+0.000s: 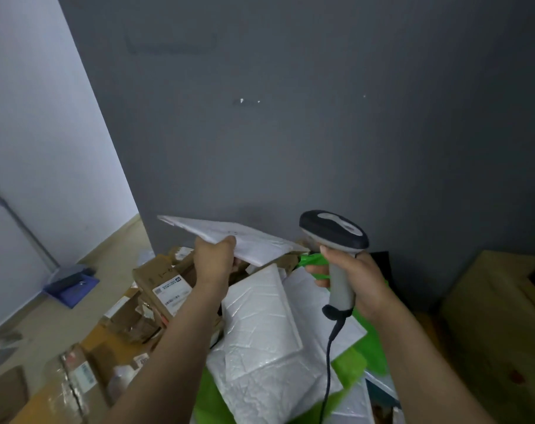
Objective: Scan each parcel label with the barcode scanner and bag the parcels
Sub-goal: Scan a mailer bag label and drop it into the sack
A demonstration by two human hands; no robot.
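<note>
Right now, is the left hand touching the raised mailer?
Touching. Head view shows the left hand gripping the near edge of the mailer.

You hold a white parcel (229, 235) and a pale grey barcode scanner (336, 240) with a dark grey head. Below the scanner, white mailers (260, 319) lie on a bright green bag (373, 347); left of it, brown cardboard boxes (156, 275).

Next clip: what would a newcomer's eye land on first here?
The left hand holds a white padded mailer raised mid-frame, and the right hand grips a grey barcode scanner just right of it, cable hanging down. Below them white mailers lie heaped on a green bag, with cardboard boxes piled to the left.
</note>
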